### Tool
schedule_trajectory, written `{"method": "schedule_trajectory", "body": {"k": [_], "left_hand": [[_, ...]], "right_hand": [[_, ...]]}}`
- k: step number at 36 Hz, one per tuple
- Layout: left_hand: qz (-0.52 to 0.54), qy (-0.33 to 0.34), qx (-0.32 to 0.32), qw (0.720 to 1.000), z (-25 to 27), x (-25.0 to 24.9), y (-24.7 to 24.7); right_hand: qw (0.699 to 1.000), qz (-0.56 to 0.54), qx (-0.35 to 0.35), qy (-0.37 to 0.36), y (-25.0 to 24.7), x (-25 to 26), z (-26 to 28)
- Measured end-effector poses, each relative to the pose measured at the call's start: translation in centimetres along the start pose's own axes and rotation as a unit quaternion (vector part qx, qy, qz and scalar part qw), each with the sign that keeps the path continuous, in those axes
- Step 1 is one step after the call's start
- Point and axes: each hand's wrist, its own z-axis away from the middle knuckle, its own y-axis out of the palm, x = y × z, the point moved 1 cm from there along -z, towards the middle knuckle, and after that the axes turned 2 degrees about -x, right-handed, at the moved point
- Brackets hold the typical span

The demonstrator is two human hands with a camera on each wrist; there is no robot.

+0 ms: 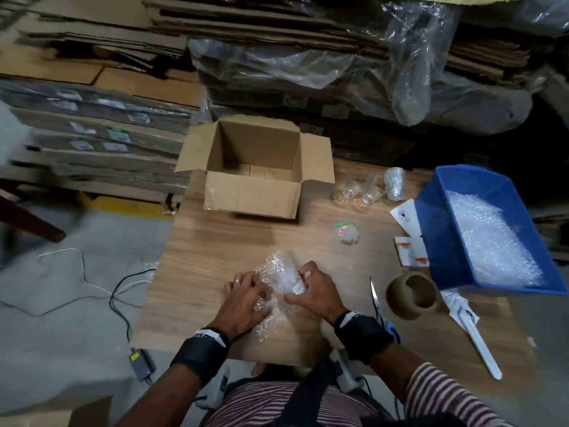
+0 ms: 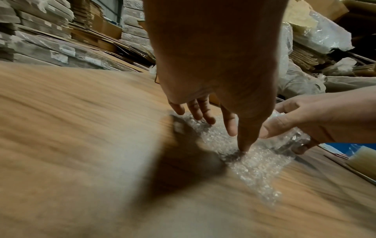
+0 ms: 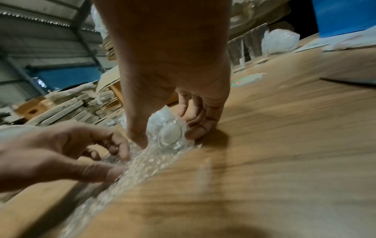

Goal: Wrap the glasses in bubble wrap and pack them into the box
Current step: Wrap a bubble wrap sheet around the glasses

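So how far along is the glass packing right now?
Done: one wrapped glass stands by the bare glasses. In hand: right hand grips a glass on bubble wrap; left hand presses the sheet. Left: the bare glasses; nothing clearly shows in the box.

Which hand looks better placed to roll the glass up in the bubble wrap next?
Probably the right hand: its thumb and fingers already curl round the glass lying on the bubble wrap, so it can turn it. The left hand presses the sheet flat beside the glass, better suited to holding it steady.
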Motion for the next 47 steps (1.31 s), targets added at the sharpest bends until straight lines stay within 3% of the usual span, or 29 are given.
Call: {"method": "schedule_trajectory", "body": {"k": [7,17,25,29,34,37,41,47], "left_hand": [[0.015,-0.039,-0.035,0.999,1.1,0.3,0.1],[0.015,-0.122,-0.067,0.990,3.2,0.1,0.3],[0.005,-0.197,-0.063,0.978,4.9,-0.6,0.5],[-0.023,-0.237,-0.058,0.969,5.5,-1.2,0.7],[-0.038,-0.272,-0.067,0.959,6.7,-2.1,1.0],[0.004,-0.285,-0.086,0.955,7.5,-3.1,0.8],[0.142,-0.322,-0.080,0.933,8.4,-4.2,0.9],[0.355,-0.384,-0.093,0.847,9.5,-5.4,1.6]], "right_hand": [[1.000,0.015,0.006,-0.027,1.7,1.2,1.0],[0.993,-0.042,0.078,-0.084,0.1,0.0,0.0],[0.973,-0.075,0.217,0.007,-0.9,1.7,-0.8],[0.972,-0.040,0.230,0.007,-0.3,2.5,-0.5],[0.972,0.021,0.229,-0.052,0.4,3.8,0.4],[0.968,0.046,0.234,-0.079,0.6,4.5,1.1],[0.961,0.099,0.229,-0.123,1.1,5.1,1.9],[0.950,0.134,0.235,-0.158,1.8,4.8,2.3]]}}
